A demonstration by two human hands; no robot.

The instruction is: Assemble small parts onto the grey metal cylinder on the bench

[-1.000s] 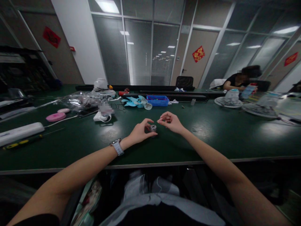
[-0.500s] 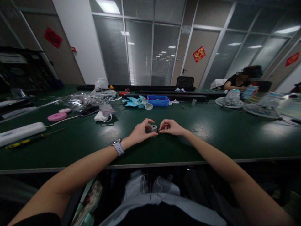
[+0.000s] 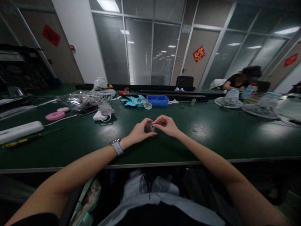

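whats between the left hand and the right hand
In the head view, a small grey cylinder: the left hand curls around it, and the right hand's fingertips partly hide its top.

A person, left hand [image 3: 139, 130] and right hand [image 3: 168, 126] bare, wears a black top [image 3: 160, 217] with a short black sleeve [image 3: 37, 219], a grey lower garment [image 3: 133, 190] with thin pale lines, and a pale-strapped left-wrist watch [image 3: 117, 147].

We sit in an office-like workshop: on our green table [image 3: 145, 153] lie blue fan blades [image 3: 135, 101], a screwdriver [image 3: 20, 143] and a power strip [image 3: 21, 131]; behind it stand glass partitions [image 3: 138, 50].
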